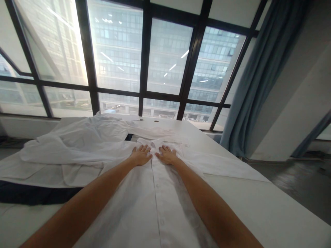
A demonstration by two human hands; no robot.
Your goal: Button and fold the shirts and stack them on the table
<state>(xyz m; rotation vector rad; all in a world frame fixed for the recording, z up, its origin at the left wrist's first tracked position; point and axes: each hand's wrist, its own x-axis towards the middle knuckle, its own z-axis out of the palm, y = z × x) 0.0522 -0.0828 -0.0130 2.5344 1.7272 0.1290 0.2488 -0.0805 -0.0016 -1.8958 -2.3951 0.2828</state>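
A white button-up shirt [155, 203] lies spread flat on the white table [271, 203], its collar pointing away from me. My left hand [141, 155] rests palm down on the shirt's upper chest, just left of the button line, fingers stretched out. My right hand [167, 155] lies flat beside it, just right of the button line, fingers also spread. The two hands nearly touch near the collar. Neither hand holds anything.
A heap of other white garments [74, 148] lies on the table's left part, with a dark cloth [33, 194] under its near edge. Large black-framed windows [144, 69] stand behind the table. A blue-grey curtain [258, 75] hangs at right beside the floor.
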